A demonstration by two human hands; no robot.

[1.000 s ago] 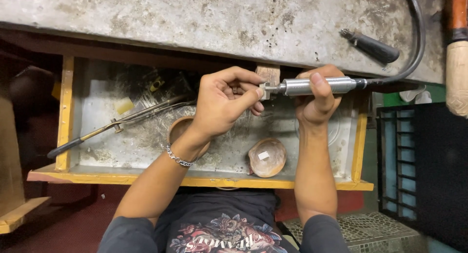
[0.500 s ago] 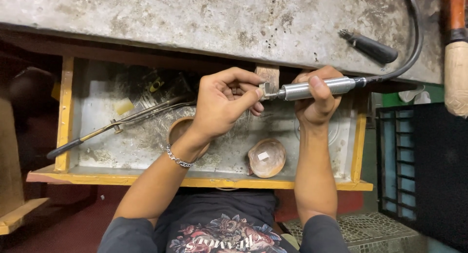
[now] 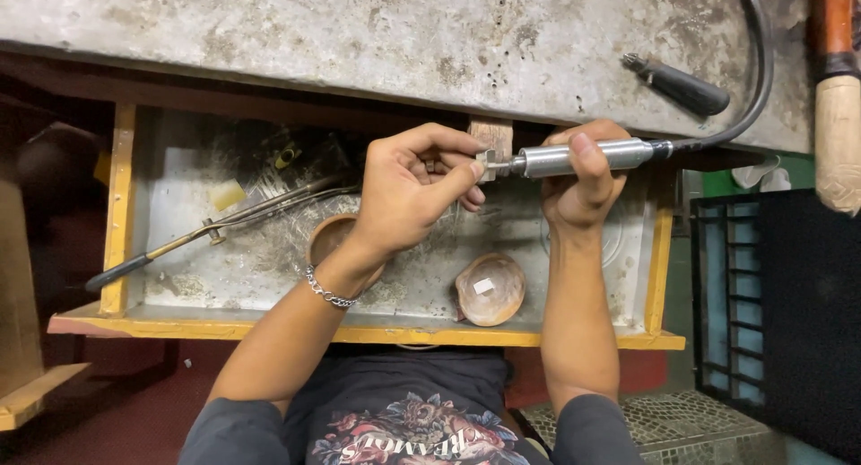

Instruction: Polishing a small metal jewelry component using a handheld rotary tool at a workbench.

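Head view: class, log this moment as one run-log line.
left hand: pinches small metal piece | right hand: grips rotary handpiece, tip at piece | below: open drawer, shell dish

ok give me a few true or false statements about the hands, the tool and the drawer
1. The right hand grips a metal handpiece with a flexible black hose. True.
2. The left hand rests flat on the benchtop. False: it pinches a small piece at the handpiece's tip, over the open drawer.
3. A shell-like dish lies in the drawer. True.
4. The left wrist is bare. False: it wears a chain bracelet.
5. A black-handled tool lies on the benchtop. True.
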